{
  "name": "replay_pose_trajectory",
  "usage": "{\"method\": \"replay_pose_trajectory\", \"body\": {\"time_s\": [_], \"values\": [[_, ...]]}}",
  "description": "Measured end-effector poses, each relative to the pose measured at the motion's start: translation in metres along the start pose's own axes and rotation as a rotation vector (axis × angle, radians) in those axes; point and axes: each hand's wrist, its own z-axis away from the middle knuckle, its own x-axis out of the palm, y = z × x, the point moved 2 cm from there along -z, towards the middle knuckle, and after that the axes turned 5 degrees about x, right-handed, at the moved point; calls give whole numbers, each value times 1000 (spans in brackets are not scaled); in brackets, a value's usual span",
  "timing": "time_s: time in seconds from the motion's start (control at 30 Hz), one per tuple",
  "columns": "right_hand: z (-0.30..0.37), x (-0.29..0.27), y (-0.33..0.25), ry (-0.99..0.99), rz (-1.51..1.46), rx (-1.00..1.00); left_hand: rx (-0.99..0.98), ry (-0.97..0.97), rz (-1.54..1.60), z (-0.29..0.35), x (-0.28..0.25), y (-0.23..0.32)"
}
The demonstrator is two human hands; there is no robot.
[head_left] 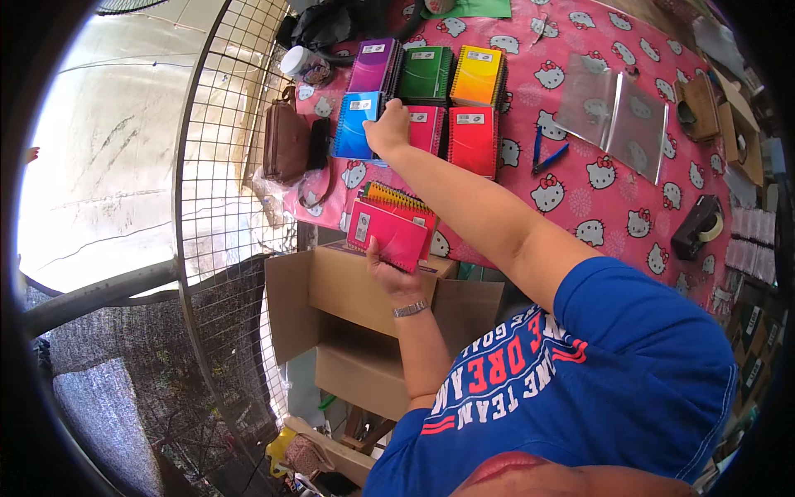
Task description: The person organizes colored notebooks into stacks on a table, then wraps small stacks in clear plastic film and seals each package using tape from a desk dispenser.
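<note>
My left hand (391,272) is closed around a small stack of spiral notebooks, with a pink notebook (387,236) on top. Yellow and red ones show behind it. My right hand (389,130) reaches across to a blue notebook (354,137) lying on a pile. Its thumb rests at the cover's right edge and its fingers are curled, partly hidden. Around it lie piles of notebooks: purple (373,66), green (425,73), yellow (478,74), red (473,137) and another pink pile (426,124), partly covered by my right hand and arm.
The table wears a pink patterned cloth (571,195). On it are blue-handled pliers (546,154), clear plastic sleeves (614,116), a tape dispenser (696,228), a brown bag (286,142) and a white-lidded jar (305,66). Open cardboard boxes (352,290) stand below the near edge. A wire grille (219,166) rises at left.
</note>
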Motion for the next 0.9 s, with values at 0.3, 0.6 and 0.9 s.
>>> {"method": "replay_pose_trajectory", "body": {"time_s": [0.3, 0.6, 0.9], "values": [[41, -142, 23, -1029, -113, 41, -21, -148, -182, 45, 46, -25], [59, -373, 153, -526, 76, -125, -412, -497, -840, 87, 76, -195], [49, -444, 272, -185, 21, -321, -228, -1302, -1063, 64, 62, -323]]}}
